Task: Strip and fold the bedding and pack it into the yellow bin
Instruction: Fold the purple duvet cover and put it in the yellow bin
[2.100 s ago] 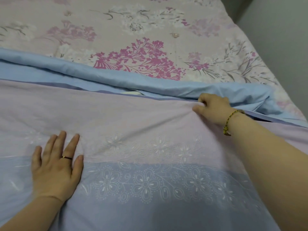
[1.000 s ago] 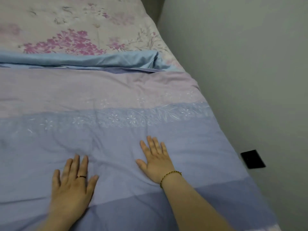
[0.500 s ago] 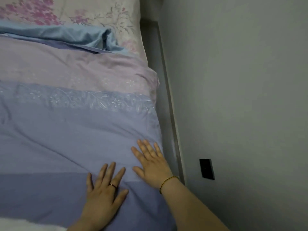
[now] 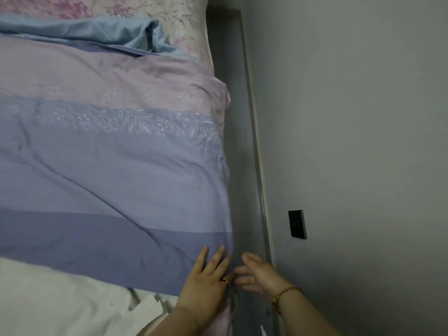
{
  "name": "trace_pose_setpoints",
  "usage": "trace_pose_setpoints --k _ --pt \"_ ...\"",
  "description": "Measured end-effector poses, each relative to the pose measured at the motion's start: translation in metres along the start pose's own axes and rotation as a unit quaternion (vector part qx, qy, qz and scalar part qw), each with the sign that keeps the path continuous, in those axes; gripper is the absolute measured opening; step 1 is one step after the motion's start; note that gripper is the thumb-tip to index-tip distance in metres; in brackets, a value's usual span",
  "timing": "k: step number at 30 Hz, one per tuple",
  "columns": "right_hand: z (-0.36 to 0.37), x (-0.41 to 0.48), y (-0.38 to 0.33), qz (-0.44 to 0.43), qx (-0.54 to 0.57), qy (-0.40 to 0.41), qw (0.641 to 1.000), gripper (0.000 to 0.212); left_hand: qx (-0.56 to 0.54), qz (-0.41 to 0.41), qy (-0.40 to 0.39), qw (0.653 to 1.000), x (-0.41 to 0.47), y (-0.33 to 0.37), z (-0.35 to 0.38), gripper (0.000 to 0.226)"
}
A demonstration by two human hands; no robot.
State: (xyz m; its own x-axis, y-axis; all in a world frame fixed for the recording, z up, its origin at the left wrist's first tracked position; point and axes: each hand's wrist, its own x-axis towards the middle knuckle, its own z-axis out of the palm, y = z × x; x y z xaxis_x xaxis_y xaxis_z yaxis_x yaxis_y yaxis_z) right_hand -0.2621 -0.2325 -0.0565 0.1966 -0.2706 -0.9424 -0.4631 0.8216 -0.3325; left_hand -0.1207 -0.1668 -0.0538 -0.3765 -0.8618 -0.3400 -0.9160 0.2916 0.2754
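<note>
A duvet cover [image 4: 109, 170] in lilac and blue bands, with white embroidered flowers, lies spread over the bed. Its light blue underside [image 4: 104, 32] is turned back at the far end, over a floral pink sheet [image 4: 169, 10]. White bedding [image 4: 60, 304] shows below the cover's near edge. My left hand [image 4: 206, 280] lies flat, fingers apart, on the cover's near right corner. My right hand [image 4: 257, 275] hovers open just past the cover's right edge, over the gap beside the bed, holding nothing. The yellow bin is not in view.
A grey wall [image 4: 351, 117] runs close along the bed's right side, with a narrow dark gap and a bed frame rail [image 4: 254, 141] between them. A black wall socket [image 4: 297, 223] sits low on the wall near my right hand.
Both hands have slid right and nearer along the cover to its near right corner. My right hand has left the fabric and is now over the gap. The view has shifted right and down.
</note>
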Motion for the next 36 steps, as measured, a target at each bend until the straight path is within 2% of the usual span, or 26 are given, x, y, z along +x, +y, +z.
trace_pose_setpoints --k 2,5,7,8,10,11,13,14,17,19,22,24,27,30,31,34,36 --pt "0.001 -0.001 -0.001 -0.022 0.027 0.003 0.999 0.045 0.021 -0.015 0.024 0.999 0.005 0.005 0.001 0.043" --pt "-0.007 -0.003 -0.007 -0.044 0.054 0.050 0.996 0.041 -0.025 -0.027 0.080 0.996 0.006 0.001 -0.004 0.037" --pt "-0.017 -0.006 -0.005 -0.056 0.052 0.080 0.994 0.043 -0.138 -0.070 0.146 0.977 0.007 0.000 -0.016 0.033" --pt "-0.019 -0.010 -0.007 -0.052 0.059 0.096 0.992 0.046 -0.209 -0.108 0.170 0.957 0.006 -0.001 -0.025 0.029" --pt "-0.020 -0.014 -0.011 -0.041 0.129 0.095 0.986 0.051 -0.336 -0.218 0.225 0.889 0.007 -0.003 -0.041 0.025" --pt "-0.018 -0.018 -0.019 -0.041 0.179 0.080 0.980 0.054 -0.399 -0.269 0.250 0.840 0.007 -0.006 -0.051 0.026" --pt "-0.008 -0.023 -0.039 -0.072 0.218 0.059 0.972 0.055 -0.477 -0.328 0.303 0.757 0.001 -0.018 -0.068 0.017" --pt "-0.001 -0.021 -0.053 -0.103 0.198 0.067 0.972 0.052 -0.502 -0.350 0.334 0.717 -0.002 -0.028 -0.077 0.014" --pt "0.031 -0.019 -0.098 -0.186 0.145 0.096 0.967 0.041 -0.546 -0.408 0.392 0.618 -0.018 -0.068 -0.094 0.024" --pt "0.051 -0.018 -0.122 -0.208 0.119 0.094 0.966 0.039 -0.550 -0.450 0.406 0.574 -0.033 -0.101 -0.100 0.018" --pt "0.074 -0.019 -0.149 -0.222 0.115 0.076 0.965 0.030 -0.535 -0.506 0.386 0.556 -0.058 -0.147 -0.098 0.018" --pt "0.083 -0.021 -0.165 -0.230 0.108 0.074 0.964 0.029 -0.562 -0.504 0.349 0.555 -0.070 -0.168 -0.096 0.016" --pt "0.088 -0.018 -0.182 -0.239 0.095 0.097 0.962 0.028 -0.603 -0.487 0.289 0.562 -0.073 -0.181 -0.097 0.031" --pt "0.082 -0.007 -0.196 -0.229 0.122 0.127 0.957 0.018 -0.637 -0.472 0.272 0.545 -0.062 -0.180 -0.108 0.016" --pt "0.077 -0.001 -0.200 -0.220 0.155 0.132 0.954 0.017 -0.636 -0.478 0.278 0.539 -0.055 -0.181 -0.111 0.019" --pt "0.058 0.020 -0.213 -0.183 0.274 0.123 0.936 0.029 -0.596 -0.503 0.298 0.551 -0.035 -0.189 -0.117 0.067" --pt "0.039 0.038 -0.225 -0.138 0.340 0.080 0.927 0.055 -0.575 -0.512 0.290 0.569 -0.013 -0.189 -0.128 0.079"
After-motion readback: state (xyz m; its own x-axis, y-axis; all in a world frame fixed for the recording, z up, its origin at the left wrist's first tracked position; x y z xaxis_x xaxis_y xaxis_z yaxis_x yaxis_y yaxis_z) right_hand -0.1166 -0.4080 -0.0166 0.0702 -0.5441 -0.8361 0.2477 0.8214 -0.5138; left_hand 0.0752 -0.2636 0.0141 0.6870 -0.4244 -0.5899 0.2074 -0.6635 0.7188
